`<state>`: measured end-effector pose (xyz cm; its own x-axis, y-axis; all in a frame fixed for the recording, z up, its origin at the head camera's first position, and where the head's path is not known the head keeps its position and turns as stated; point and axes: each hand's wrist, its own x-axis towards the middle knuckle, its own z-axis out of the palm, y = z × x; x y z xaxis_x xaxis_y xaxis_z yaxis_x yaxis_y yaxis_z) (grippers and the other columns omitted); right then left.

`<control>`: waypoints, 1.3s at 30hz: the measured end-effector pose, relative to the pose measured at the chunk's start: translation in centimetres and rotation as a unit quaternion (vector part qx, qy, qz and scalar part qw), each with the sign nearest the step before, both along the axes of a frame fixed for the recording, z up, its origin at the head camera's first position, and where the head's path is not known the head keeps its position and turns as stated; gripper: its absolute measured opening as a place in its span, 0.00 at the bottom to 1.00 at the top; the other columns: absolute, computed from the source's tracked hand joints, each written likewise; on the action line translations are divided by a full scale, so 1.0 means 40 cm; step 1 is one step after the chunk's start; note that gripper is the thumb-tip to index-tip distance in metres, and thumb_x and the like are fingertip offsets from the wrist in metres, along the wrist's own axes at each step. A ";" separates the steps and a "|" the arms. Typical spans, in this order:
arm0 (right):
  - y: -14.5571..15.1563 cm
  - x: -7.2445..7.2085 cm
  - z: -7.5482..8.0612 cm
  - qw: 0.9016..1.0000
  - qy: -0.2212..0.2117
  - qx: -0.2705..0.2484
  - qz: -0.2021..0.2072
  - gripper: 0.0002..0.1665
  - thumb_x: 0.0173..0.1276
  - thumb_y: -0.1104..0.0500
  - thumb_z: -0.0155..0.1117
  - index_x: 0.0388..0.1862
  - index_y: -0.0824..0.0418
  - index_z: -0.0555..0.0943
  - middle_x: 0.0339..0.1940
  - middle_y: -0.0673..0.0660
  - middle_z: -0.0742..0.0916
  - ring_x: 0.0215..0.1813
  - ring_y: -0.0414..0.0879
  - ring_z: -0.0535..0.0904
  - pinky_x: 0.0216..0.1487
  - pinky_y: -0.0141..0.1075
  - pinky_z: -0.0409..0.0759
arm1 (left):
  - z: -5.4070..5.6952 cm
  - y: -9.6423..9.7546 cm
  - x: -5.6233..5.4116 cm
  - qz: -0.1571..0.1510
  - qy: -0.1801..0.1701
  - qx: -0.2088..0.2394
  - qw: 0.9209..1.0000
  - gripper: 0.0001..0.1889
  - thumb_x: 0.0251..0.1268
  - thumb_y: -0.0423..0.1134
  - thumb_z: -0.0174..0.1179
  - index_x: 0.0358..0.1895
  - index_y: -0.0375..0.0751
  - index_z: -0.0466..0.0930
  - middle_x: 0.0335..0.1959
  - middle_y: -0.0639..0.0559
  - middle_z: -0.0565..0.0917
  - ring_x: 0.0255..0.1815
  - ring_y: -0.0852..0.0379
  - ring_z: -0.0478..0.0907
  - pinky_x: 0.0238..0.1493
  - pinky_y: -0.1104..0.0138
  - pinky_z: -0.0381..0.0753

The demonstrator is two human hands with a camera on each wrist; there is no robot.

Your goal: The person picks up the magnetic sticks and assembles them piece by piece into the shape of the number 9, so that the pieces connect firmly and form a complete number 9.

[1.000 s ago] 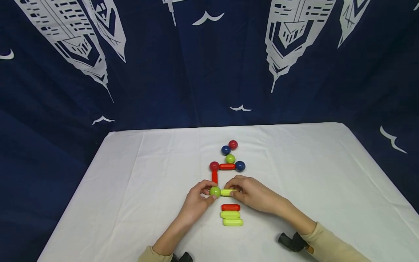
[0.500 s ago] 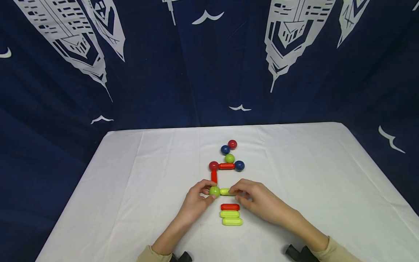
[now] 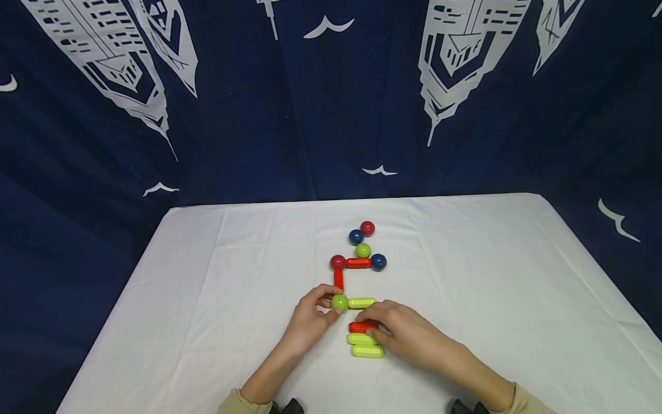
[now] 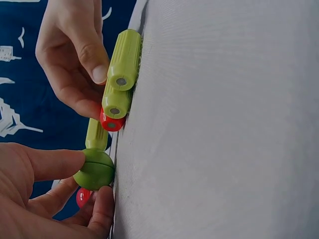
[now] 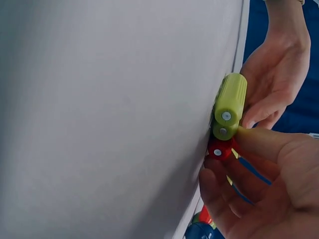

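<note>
My left hand (image 3: 312,316) holds a green ball (image 3: 339,302) between thumb and fingers. A yellow-green magnetic rod (image 3: 361,302) extends from that ball to the right, and a red rod (image 3: 338,279) runs from it up to a red ball (image 3: 338,262). My right hand (image 3: 411,333) pinches a loose red magnetic rod (image 3: 357,327), thumb on the near side and fingers on the far side. Against that rod lie two yellow-green rods (image 3: 368,351), side by side; their metal ends show in the left wrist view.
Another red rod (image 3: 358,263) joins the red ball to a blue ball (image 3: 378,262). Behind it sit a loose green ball (image 3: 363,250), a blue ball (image 3: 355,237) and a red ball (image 3: 367,228). A white cloth (image 3: 233,276) covers the table before a dark blue curtain (image 3: 258,144).
My right hand has let go of the yellow-green rod beside the green ball and come nearer, onto the loose red rod. The left hand keeps its place on the green ball.
</note>
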<state>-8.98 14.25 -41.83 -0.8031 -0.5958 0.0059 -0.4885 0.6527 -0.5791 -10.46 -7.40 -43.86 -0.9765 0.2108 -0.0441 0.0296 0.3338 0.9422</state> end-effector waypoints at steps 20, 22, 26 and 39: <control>0.075 -0.006 0.010 0.992 -0.092 -0.066 -0.055 0.19 0.70 0.71 0.58 0.54 0.53 0.79 0.48 0.44 0.81 0.48 0.43 0.75 0.53 0.39 0.77 | 0.001 -0.004 0.000 0.006 0.002 0.001 1.000 0.15 0.61 0.26 0.63 0.51 0.37 0.80 0.40 0.50 0.78 0.42 0.53 0.71 0.35 0.70 0.72; 0.087 -0.019 0.009 0.987 -0.116 -0.083 -0.077 0.18 0.70 0.71 0.57 0.55 0.56 0.78 0.49 0.48 0.81 0.46 0.46 0.75 0.47 0.36 0.77 | 0.000 -0.005 0.000 0.004 0.002 0.002 1.000 0.15 0.61 0.26 0.63 0.51 0.37 0.80 0.39 0.49 0.78 0.41 0.53 0.71 0.35 0.70 0.72; 0.104 -0.053 0.000 0.971 -0.158 -0.135 -0.118 0.17 0.70 0.70 0.57 0.57 0.66 0.76 0.48 0.55 0.82 0.45 0.48 0.76 0.44 0.32 0.78 | 0.000 -0.006 0.001 0.003 0.000 0.004 1.000 0.15 0.61 0.26 0.63 0.51 0.38 0.80 0.40 0.49 0.77 0.41 0.53 0.71 0.34 0.70 0.73; 0.095 -0.144 -0.016 0.916 -0.246 -0.218 -0.229 0.21 0.68 0.66 0.64 0.55 0.77 0.75 0.39 0.61 0.87 0.37 0.49 0.83 0.40 0.36 0.83 | 0.001 -0.002 0.003 -0.001 -0.006 0.014 1.000 0.15 0.62 0.27 0.63 0.52 0.39 0.80 0.40 0.48 0.77 0.41 0.53 0.70 0.33 0.70 0.71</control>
<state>-14.74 18.04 -42.46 -0.9379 -0.2223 -0.2663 0.1686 0.3788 -0.9100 -10.33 -7.50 -43.83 -0.9754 0.2146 -0.0506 0.0183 0.3074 0.9514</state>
